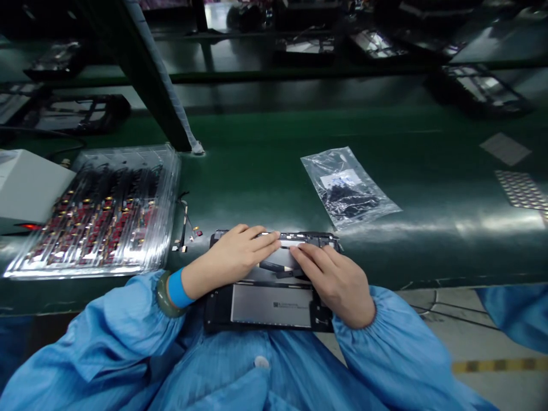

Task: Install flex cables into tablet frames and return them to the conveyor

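An opened tablet-like device (214,305) with a black frame lies at the table's near edge, close to my body. In its lower part sits a grey flat battery (270,306) with small print. My left hand (240,251) rests across the upper left of the device, fingers stretched out flat towards its top edge. Over the upper right side, my right hand (338,279) has its fingers bent and drawn together, their tips near the left fingertips. Whatever those tips pinch is too small to make out. Between the hands runs a black flat cable (274,266).
To the left stands a clear plastic tray (165,205) of small parts beside a white box (29,185). Loose small cables (185,228) lie near it. A clear bag (351,188) of black parts lies ahead. A dark post (158,85) rises behind; more devices (483,88) sit farther back.
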`<action>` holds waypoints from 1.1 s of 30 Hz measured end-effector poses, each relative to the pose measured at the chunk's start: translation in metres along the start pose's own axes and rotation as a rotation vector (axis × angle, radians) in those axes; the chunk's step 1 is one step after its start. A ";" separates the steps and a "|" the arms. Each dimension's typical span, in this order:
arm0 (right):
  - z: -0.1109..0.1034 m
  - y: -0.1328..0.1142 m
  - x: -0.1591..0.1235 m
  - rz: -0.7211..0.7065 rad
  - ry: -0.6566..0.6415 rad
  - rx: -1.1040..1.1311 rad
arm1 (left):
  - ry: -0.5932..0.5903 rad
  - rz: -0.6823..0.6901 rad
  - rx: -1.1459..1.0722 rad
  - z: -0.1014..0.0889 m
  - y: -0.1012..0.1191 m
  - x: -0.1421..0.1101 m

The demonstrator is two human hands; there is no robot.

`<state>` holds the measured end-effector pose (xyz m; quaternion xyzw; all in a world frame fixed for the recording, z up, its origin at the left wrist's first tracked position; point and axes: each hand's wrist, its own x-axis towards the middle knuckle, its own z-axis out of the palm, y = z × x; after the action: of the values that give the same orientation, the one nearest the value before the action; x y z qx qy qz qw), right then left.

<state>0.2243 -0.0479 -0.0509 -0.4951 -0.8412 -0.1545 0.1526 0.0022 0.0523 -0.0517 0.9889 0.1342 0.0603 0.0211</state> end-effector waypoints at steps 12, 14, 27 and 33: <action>0.000 0.001 0.002 0.000 -0.007 -0.007 | 0.013 -0.010 -0.011 0.002 0.001 0.000; 0.000 0.000 0.004 -0.006 -0.006 -0.021 | 0.009 -0.013 -0.008 0.001 0.001 0.000; -0.034 0.031 -0.047 0.446 0.054 0.021 | 0.058 -0.037 -0.191 0.000 -0.008 0.002; -0.014 0.010 -0.085 0.740 0.008 0.397 | 0.021 -0.227 -0.250 -0.003 -0.013 0.017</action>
<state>0.2741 -0.1162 -0.0718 -0.7243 -0.6194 0.0741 0.2937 0.0145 0.0691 -0.0472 0.9564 0.2366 0.0838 0.1491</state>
